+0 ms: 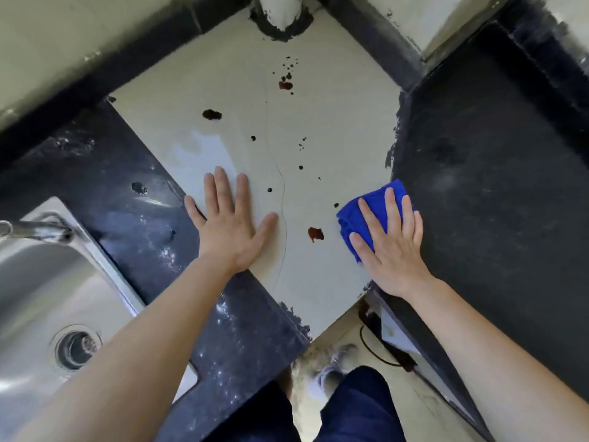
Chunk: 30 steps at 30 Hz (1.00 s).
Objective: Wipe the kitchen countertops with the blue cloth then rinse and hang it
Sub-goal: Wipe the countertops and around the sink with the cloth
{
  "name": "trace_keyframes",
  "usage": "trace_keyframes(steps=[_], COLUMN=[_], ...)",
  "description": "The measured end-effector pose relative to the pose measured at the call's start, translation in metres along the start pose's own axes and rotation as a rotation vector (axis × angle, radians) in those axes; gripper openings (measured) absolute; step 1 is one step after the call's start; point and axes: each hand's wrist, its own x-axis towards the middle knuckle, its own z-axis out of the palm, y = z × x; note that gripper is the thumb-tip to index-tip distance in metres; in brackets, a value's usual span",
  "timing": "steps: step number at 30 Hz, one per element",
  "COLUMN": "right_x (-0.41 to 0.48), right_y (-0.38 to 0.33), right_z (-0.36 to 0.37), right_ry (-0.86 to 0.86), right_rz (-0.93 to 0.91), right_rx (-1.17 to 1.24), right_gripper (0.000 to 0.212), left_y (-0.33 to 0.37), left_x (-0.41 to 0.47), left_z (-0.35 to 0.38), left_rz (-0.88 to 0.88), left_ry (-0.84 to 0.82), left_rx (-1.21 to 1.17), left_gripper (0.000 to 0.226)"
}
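Presses the folded blue cloth flat onto the pale corner section of the bench with the right hand, fingers straight and spread over it, cloth lying just right of a reddish-brown spill. Rests the left hand palm-down on the bench just left of the same spill, fingers straight and spread, holding nothing. Beyond the spill, smaller dark and reddish spots scattered across the pale surface; well to the left of it, a steel sink with its faucet.
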Motion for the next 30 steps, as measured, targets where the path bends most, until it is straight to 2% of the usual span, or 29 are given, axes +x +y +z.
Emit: trace_keyframes(steps=[3,7,10,13,17,20,25,30], right_x=[0.018,0.063,0.063,0.016,-0.087,-0.108,-0.055,0.075], right_y=[-0.003,-0.016,-0.022,-0.028,-0.046,-0.056,-0.068,-0.09], right_z=[-0.012,-0.028,-0.026,-0.004,0.039,0.05,0.028,-0.025], right_ry=[-0.027,0.024,0.055,0.062,-0.035,-0.073,-0.029,0.05], right_rz=[0.038,0.129,0.13,0.057,-0.051,-0.047,-0.104,-0.079], right_rx=[-0.015,-0.013,-0.029,-0.008,-0.047,-0.054,-0.031,0.008], right_gripper=[0.063,0.062,0.062,0.063,0.063,0.062,0.061,0.063], left_y=[0.0,-0.002,-0.005,-0.008,-0.007,-0.004,-0.003,-0.002], left_x=[-0.002,0.0,-0.001,-0.001,-0.001,-0.006,-0.005,-0.006], left_z=[0.001,-0.002,-0.003,-0.003,-0.003,-0.002,-0.003,-0.003], left_rz=[0.004,0.015,0.024,0.028,0.037,0.025,0.011,0.012], left_ry=[-0.011,0.003,0.012,0.007,0.003,0.014,0.029,0.022], left_rx=[-0.018,-0.045,-0.069,-0.108,-0.141,-0.167,-0.203,-0.22], left_gripper=[0.086,0.085,0.083,0.08,0.076,0.071,0.065,0.063])
